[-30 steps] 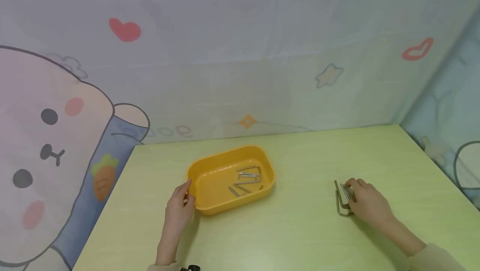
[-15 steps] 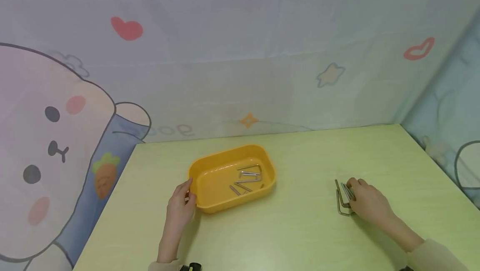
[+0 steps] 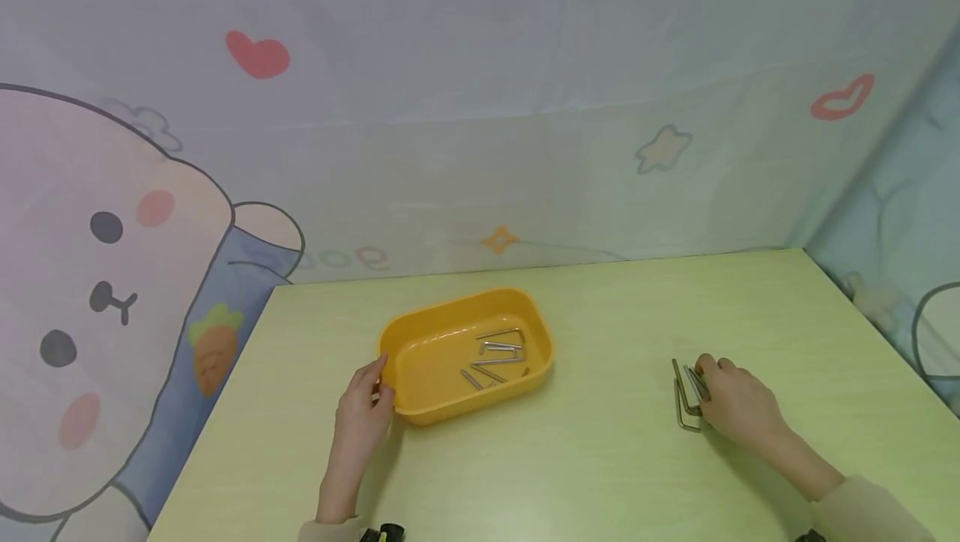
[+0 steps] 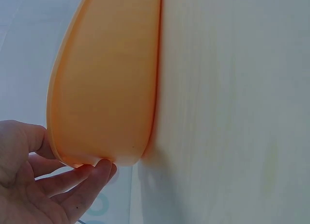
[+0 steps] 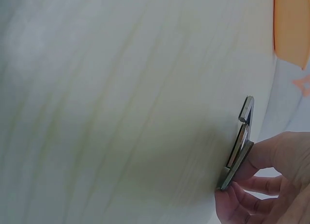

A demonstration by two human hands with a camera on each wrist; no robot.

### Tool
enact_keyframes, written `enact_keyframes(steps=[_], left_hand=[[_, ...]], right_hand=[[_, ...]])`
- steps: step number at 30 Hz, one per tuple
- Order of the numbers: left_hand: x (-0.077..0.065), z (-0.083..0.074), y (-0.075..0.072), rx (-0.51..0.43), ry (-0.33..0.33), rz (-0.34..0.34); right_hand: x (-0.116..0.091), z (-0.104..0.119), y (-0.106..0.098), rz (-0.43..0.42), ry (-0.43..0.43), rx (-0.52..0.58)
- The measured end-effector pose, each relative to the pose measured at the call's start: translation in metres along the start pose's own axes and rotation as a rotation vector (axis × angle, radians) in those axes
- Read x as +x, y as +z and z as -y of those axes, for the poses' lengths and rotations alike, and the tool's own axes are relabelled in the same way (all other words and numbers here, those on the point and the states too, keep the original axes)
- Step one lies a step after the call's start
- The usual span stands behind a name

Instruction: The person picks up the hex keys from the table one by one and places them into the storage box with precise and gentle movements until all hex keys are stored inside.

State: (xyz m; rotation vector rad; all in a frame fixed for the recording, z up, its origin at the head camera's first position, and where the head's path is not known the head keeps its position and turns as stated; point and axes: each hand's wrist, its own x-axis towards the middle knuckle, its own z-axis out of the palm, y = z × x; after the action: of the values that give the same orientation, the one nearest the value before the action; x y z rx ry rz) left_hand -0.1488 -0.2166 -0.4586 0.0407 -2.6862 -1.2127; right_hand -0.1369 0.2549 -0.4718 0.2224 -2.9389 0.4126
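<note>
At the left of the table, my left hand [image 3: 363, 417] grips the near-left end of a yellow plastic tray [image 3: 423, 371]. In the left wrist view the thumb and fingers [image 4: 82, 195] pinch its rim [image 4: 63, 158]. Several silver L-shaped hex keys [image 3: 498, 361] lie in the tray's right half. To the right, my right hand [image 3: 738, 404] is over a small group of hex keys [image 3: 678, 400] on the table. Its thumb and fingers pinch at least one hex key [image 5: 238, 162] in the right wrist view; how many it holds is hidden.
The pale green table [image 3: 592, 442] stretches between the two hands. Behind it hangs a printed cloth [image 3: 465, 108] with hearts and a star. A bear drawing fills the left side of the cloth.
Both hands keep nearly the same places, at the tray and at the hex keys. The whole head view has shifted slightly.
</note>
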Motion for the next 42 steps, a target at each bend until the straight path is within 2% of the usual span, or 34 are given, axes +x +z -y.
enact_keyframes(steps=[17,27,42], left_hand=[[-0.001,0.0,-0.001,-0.002,-0.016,0.003],[-0.001,-0.001,0.0,-0.01,-0.011,0.0],[0.0,-0.001,0.0,0.006,0.002,0.003]], right_hand=[[-0.002,0.001,-0.002,0.011,0.002,0.007],[0.002,0.006,-0.005,-0.039,-0.024,-0.001],[0.01,0.019,-0.011,-0.052,-0.047,0.008]])
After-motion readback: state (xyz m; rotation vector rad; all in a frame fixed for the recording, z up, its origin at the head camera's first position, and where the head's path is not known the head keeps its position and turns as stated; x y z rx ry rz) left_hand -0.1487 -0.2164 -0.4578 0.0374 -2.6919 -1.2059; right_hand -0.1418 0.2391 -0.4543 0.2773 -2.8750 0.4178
